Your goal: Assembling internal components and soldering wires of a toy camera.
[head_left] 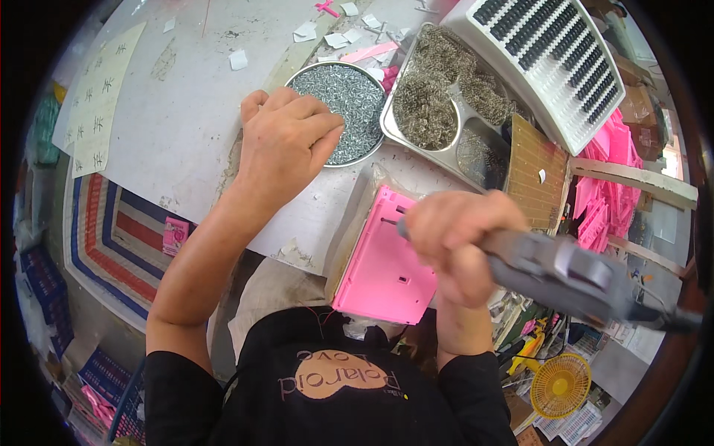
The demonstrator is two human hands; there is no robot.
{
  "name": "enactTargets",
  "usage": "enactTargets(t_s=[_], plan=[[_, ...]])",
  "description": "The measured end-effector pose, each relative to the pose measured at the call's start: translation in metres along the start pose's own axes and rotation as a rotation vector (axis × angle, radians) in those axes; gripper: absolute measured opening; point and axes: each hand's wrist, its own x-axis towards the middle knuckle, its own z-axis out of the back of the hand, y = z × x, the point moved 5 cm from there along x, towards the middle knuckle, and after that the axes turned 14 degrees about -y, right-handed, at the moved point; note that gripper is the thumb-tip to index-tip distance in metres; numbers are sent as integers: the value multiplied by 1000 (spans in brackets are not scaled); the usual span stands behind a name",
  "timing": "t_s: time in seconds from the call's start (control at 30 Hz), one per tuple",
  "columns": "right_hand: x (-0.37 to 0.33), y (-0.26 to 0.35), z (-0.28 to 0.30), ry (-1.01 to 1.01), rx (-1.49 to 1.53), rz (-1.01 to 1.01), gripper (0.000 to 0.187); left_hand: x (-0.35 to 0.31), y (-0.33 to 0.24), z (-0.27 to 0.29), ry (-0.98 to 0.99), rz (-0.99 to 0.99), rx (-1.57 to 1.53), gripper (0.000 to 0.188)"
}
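My left hand (282, 149) rests at the left side of a round metal bowl (348, 164) full of small silver screws (343, 89). Its thumb and fingers are pinched together over the screws; whatever is between the fingertips is hidden. A dark grey electric screwdriver (547, 262) is gripped in my right hand (462, 234), both slightly blurred. The screwdriver's thin bit points left, over the upper part of a flat pink plastic panel (383, 256). That panel lies tilted before me on a block wrapped in clear plastic (349, 230).
Right of the bowl, a metal tray (388, 123) holds heaps of small springs (424, 111). Beyond it stands a white rack (595, 123) with rows of black pieces. Pink plastic parts (599, 212) pile at the right, above a yellow fan (560, 385). Paper scraps (305, 31) litter the table.
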Motion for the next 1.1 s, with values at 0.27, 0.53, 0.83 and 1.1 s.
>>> enactTargets(t_s=[0.27,0.53,0.83,1.1], plan=[[-8,-11,6,-41,-231,-29,15,-31,-37,24,30,105,-447,16],[-13,36,-18,96,91,28,32,-62,-66,41,34,145,-623,23],[-30,34,-27,91,73,42,28,-68,-76,56,8,96,-660,25],[-60,16,-28,35,-2,-131,24,-92,-41,71,5,477,-597,13]])
